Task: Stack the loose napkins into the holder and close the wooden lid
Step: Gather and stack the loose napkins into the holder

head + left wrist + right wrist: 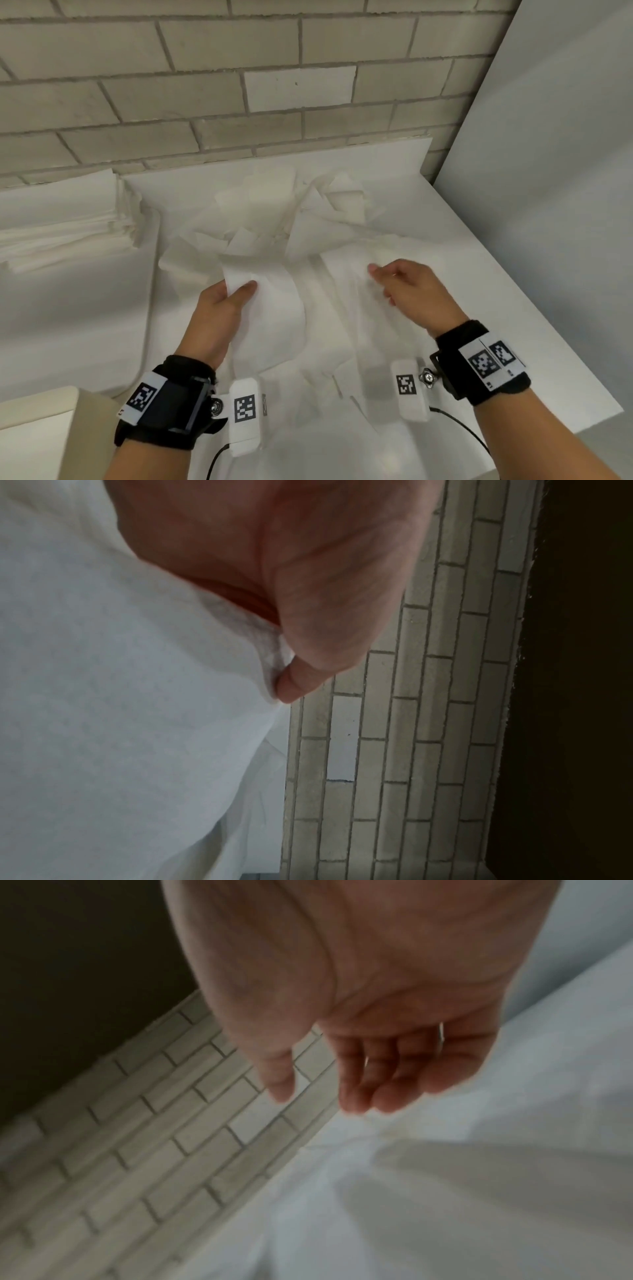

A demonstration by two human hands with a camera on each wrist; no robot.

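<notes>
Several loose white napkins (274,219) lie scattered in a heap on the white table (496,301). My left hand (233,294) pinches the near edge of one white napkin (270,301) between thumb and fingers; the left wrist view shows the thumb (291,685) pressed onto that napkin (137,696). My right hand (387,277) hovers just above the napkins on the right (349,274) with loosely bent fingers (359,1093) and nothing in it. A neat stack of napkins (65,219) sits at the left. The holder's body and a wooden lid are not clearly visible.
A pale brick wall (239,85) runs behind the table. A grey panel (548,171) stands at the right beyond the table's edge. A beige box corner (51,411) shows at the lower left.
</notes>
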